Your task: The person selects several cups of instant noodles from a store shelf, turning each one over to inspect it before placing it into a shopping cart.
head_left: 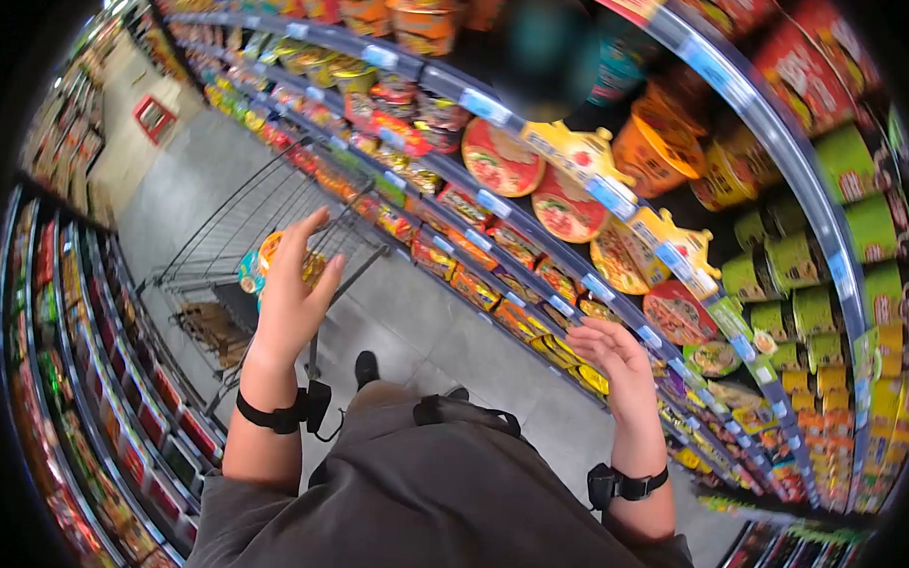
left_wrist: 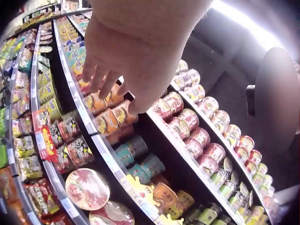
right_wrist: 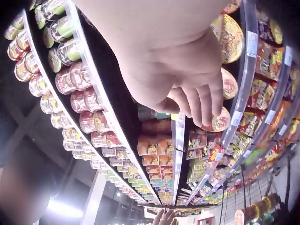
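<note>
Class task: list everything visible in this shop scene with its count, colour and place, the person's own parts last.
Shelves: several, blue-grey edges, left and right
Floor: one, grey, between shelves
Round-lidded bowls: at least four, red and yellow, right-side shelf
Green cups: many, green, far right
Orange tub: one, orange, above the bowls
Crown-shaped signs: at least two, yellow, shelf edge
Packets: many, mixed colours, lower shelves
Shopping cart: one, dark, left of centre
Goods: uncertain count, orange and teal, in cart
Shirt: one, dark grey, bottom centre
Wristbands: two, black, on wrists
Left hand: one, bare, raised
Right hand: one, bare, raised
</note>
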`<move>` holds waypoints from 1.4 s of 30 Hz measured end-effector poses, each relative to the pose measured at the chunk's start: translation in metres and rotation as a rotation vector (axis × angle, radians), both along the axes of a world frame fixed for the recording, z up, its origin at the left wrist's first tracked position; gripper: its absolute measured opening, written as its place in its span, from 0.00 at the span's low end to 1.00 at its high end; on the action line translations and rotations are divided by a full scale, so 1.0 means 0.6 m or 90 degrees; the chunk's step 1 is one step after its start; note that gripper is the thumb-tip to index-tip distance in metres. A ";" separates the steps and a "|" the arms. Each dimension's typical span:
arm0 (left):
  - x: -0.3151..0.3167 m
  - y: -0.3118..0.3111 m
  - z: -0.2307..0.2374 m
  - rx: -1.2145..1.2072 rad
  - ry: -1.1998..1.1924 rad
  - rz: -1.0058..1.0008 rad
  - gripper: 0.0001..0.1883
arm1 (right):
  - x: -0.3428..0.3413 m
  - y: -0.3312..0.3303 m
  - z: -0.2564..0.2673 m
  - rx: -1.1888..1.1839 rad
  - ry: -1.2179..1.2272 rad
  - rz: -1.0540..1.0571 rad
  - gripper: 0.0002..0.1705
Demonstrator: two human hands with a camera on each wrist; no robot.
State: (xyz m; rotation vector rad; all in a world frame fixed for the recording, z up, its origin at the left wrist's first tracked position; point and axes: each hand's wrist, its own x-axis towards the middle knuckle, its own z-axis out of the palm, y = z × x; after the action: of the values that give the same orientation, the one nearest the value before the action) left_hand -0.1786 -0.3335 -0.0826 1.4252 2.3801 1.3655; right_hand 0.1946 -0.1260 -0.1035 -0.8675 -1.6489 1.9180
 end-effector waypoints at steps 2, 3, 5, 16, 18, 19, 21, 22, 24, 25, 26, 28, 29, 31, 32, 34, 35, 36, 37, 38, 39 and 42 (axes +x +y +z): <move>-0.035 -0.044 -0.011 0.018 0.011 0.015 0.27 | -0.029 -0.011 -0.009 -0.038 -0.006 0.004 0.19; -0.053 -0.070 -0.012 0.012 0.006 0.038 0.27 | -0.048 -0.019 -0.015 -0.085 -0.015 -0.014 0.20; -0.086 -0.131 -0.015 0.025 0.011 0.088 0.27 | -0.103 -0.035 -0.029 -0.055 -0.052 0.020 0.20; -0.299 -0.537 -0.107 -0.035 -0.181 0.340 0.28 | -0.515 -0.206 -0.089 -0.060 -0.126 0.286 0.21; -0.329 -0.583 -0.132 -0.055 -0.209 0.341 0.27 | -0.578 -0.232 -0.109 -0.063 -0.132 0.305 0.23; -0.335 -0.604 -0.144 -0.060 -0.231 0.349 0.27 | -0.604 -0.246 -0.112 -0.066 -0.145 0.308 0.23; -0.356 -0.624 -0.170 -0.067 -0.261 0.356 0.27 | -0.654 -0.271 -0.121 -0.085 -0.176 0.318 0.24; -0.362 -0.630 -0.184 -0.072 -0.285 0.349 0.27 | -0.674 -0.283 -0.129 -0.110 -0.200 0.302 0.25; -0.383 -0.625 -0.211 -0.082 -0.302 0.325 0.28 | -0.713 -0.297 -0.144 -0.130 -0.223 0.285 0.26; -0.393 -0.619 -0.225 -0.083 -0.308 0.324 0.28 | -0.726 -0.301 -0.153 -0.113 -0.226 0.286 0.26; -0.403 -0.609 -0.241 -0.078 -0.307 0.290 0.28 | -0.738 -0.303 -0.162 -0.094 -0.228 0.289 0.27; -0.418 -0.586 -0.273 -0.061 -0.308 0.236 0.29 | -0.755 -0.309 -0.181 -0.091 -0.229 0.284 0.28; -0.423 -0.573 -0.288 -0.061 -0.312 0.236 0.29 | -0.764 -0.309 -0.191 -0.087 -0.224 0.282 0.29; -0.435 -0.543 -0.318 -0.112 -0.366 0.197 0.29 | -0.777 -0.305 -0.219 -0.082 -0.239 0.302 0.30; -0.438 -0.528 -0.337 -0.099 -0.373 0.206 0.29 | -0.784 -0.301 -0.232 -0.080 -0.253 0.321 0.30; -0.448 -0.496 -0.356 -0.121 -0.386 0.193 0.29 | -0.811 -0.290 -0.246 -0.088 -0.256 0.325 0.31; -0.454 -0.481 -0.366 -0.144 -0.399 0.176 0.30 | -0.824 -0.282 -0.254 -0.097 -0.259 0.324 0.32; -0.459 -0.465 -0.379 -0.136 -0.418 0.176 0.30 | -0.840 -0.272 -0.262 -0.100 -0.262 0.331 0.32; -0.466 -0.450 -0.390 -0.138 -0.421 0.183 0.30 | -0.863 -0.258 -0.271 -0.084 -0.256 0.337 0.33; -0.475 -0.436 -0.401 -0.165 -0.437 0.166 0.30 | -0.886 -0.244 -0.283 -0.068 -0.249 0.342 0.33; -0.485 -0.419 -0.411 -0.194 -0.454 0.147 0.30 | -0.906 -0.226 -0.304 -0.073 -0.250 0.348 0.33; -0.509 -0.372 -0.480 -0.234 -0.481 0.166 0.29 | -0.961 -0.178 -0.383 -0.097 -0.268 0.359 0.37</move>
State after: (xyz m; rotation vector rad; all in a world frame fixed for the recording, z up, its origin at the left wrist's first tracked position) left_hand -0.4840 -0.5566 -0.3706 0.4033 2.1544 1.1357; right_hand -0.3822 -0.2327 -0.3335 -0.9919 -2.1994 2.3777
